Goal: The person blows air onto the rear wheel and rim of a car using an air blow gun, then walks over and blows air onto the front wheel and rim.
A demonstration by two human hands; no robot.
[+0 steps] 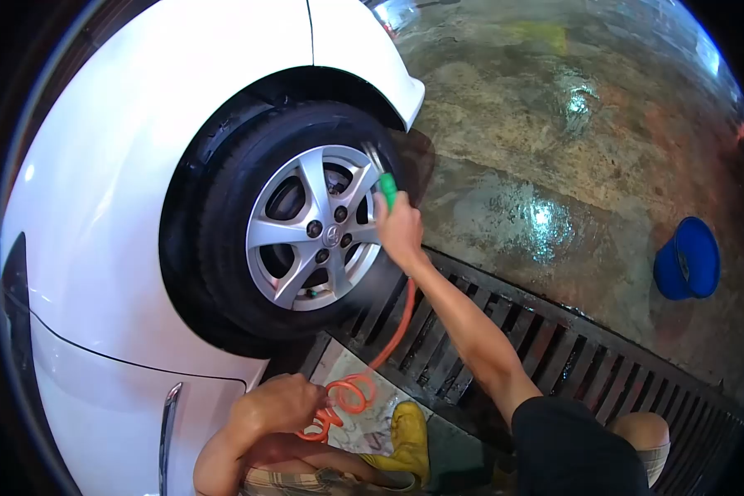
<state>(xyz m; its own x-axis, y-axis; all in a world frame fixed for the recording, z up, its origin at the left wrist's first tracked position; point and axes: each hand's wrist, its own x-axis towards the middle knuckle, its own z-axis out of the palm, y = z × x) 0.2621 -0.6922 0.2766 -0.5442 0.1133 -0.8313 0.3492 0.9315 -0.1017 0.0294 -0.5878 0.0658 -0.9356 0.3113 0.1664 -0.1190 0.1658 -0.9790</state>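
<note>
My right hand (400, 231) is closed around the green handle of a blow gun (388, 187). Its metal nozzle, blurred, lies over the right edge of the car wheel (330, 237), against the black tyre (231, 223). From below that hand an orange coiled hose (402, 322) runs down to loops near my left hand (279, 403). The left hand is curled shut over my bent leg, with the hose at its fingers; its grip is partly hidden. The wheel has silver spokes and dark lug nuts.
A white car body (115, 182) surrounds the wheel on the left. A slotted drain grate (504, 322) crosses the floor beneath my right arm. On the wet concrete (504, 124) stands a blue bucket (688, 258). A yellow boot (409, 434) is on my foot.
</note>
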